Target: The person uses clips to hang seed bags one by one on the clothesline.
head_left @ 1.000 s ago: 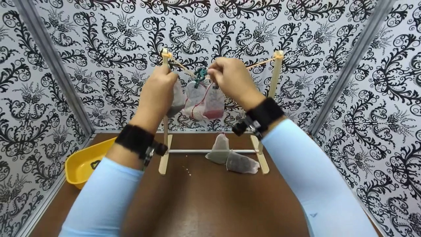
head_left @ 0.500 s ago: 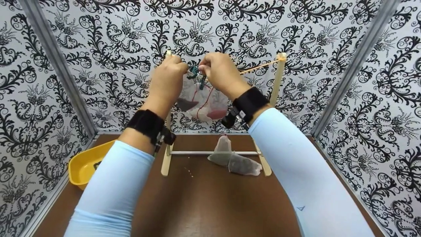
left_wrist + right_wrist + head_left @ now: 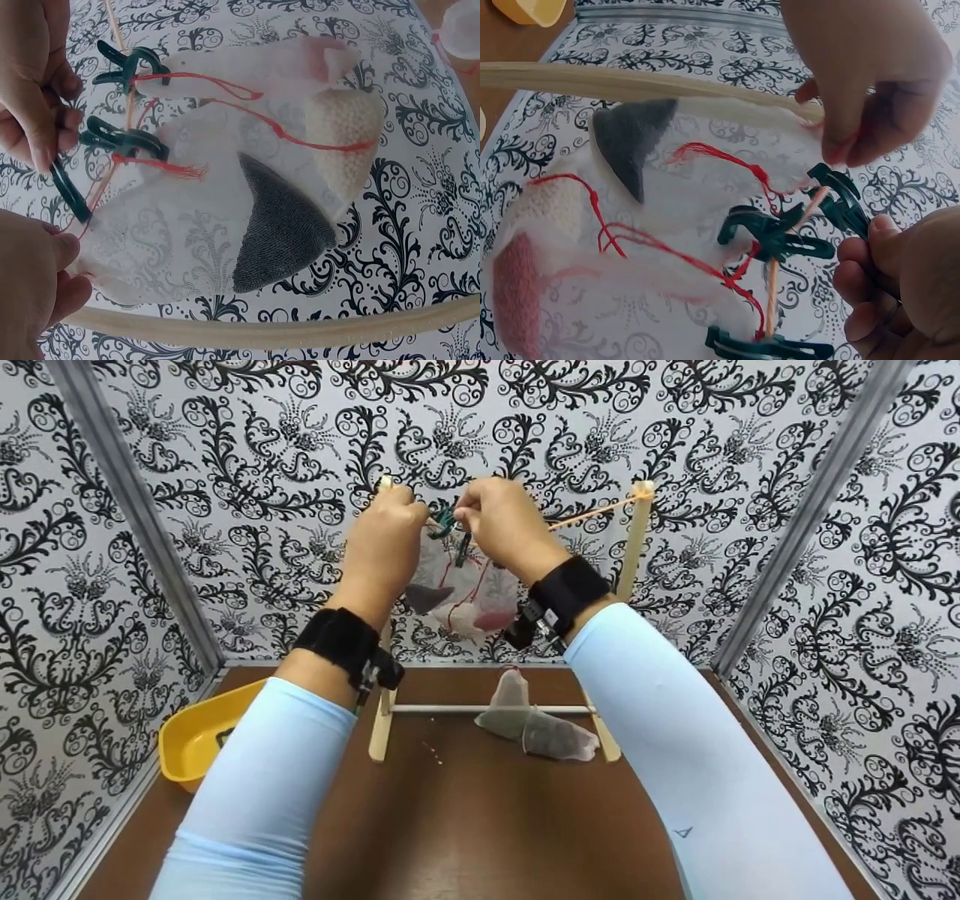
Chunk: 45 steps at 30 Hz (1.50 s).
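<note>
My left hand [image 3: 382, 540] is raised near the left post, pinching the top edge of a sheer drawstring bag [image 3: 289, 221] with dark grains at its bottom, close to the cord [image 3: 815, 204]. Beside it, my right hand [image 3: 506, 525] grips the handles of a dark green spring clip [image 3: 844, 206], whose tip is at the cord and the bag's top corner. Two more green clips [image 3: 124, 141] hang bags from the cord: one with white beads [image 3: 343, 146], one with pink-red grains [image 3: 516, 296]. Red drawstrings dangle across them.
A wooden stand has a right post [image 3: 635, 540] and a white crossbar [image 3: 442, 709]. Two filled sheer bags, one pale [image 3: 508, 712] and one dark [image 3: 559, 735], lie on the brown table [image 3: 465, 825]. A yellow basin [image 3: 180, 750] stands at left.
My left hand has moved right and up toward the cord with the dark-grained bag. The right hand has shifted left to meet it with a clip. Over the last half second both barely move.
</note>
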{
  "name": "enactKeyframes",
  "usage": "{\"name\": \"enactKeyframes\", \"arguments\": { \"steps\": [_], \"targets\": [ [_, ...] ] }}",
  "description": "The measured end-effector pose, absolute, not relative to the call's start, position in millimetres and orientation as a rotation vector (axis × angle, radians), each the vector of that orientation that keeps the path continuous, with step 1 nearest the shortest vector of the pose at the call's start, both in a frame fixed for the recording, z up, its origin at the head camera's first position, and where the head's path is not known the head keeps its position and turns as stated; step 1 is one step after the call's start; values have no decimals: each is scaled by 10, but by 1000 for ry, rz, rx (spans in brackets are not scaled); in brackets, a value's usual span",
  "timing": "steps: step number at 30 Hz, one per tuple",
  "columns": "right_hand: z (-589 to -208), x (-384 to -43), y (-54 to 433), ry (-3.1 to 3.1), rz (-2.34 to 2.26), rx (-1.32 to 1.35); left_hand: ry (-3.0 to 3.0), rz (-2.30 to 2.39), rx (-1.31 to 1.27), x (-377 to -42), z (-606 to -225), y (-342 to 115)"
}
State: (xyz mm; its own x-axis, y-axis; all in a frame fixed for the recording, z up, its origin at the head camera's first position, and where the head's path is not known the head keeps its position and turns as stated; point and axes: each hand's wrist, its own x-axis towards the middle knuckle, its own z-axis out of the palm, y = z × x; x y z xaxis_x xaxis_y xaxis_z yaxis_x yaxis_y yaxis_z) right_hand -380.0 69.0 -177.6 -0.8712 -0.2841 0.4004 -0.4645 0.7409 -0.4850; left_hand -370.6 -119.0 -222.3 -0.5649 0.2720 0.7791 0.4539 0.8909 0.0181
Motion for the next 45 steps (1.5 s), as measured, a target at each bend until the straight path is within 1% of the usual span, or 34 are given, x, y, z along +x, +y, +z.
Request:
{"name": "enactKeyframes", "arguments": {
  "steps": [6,11,18,22,28,32,40,45],
  "targets": [
    [-1818,-3837,658,-2744,789,616,-2164,-329,-557,-3729,-2264,-1174],
    [-1830,-3807,743,-2764,755,652,-2134,-359,-575,-3730,-2342,-1190],
    [-1890,-3594,1117,-2592,1010,711,-2122,-476,-564,-3614,-2510,-1152],
    [-2032,-3513,1387,-2546,1007,688,-2046,-563,-574,-3556,-2679,-1192],
    [-2394,-3413,1795,-2532,992,643,-2031,-621,-508,-3391,-3032,-1274],
    [-2696,-3348,2099,-2559,1053,540,-2063,-651,-426,-3277,-3336,-1285],
    [-3494,-3409,2565,-2625,1083,408,-2168,-727,-357,-3154,-3966,-1318],
    [-4035,-3476,2803,-2681,1083,298,-2288,-768,-323,-3101,-4260,-1327]
  ]
}}
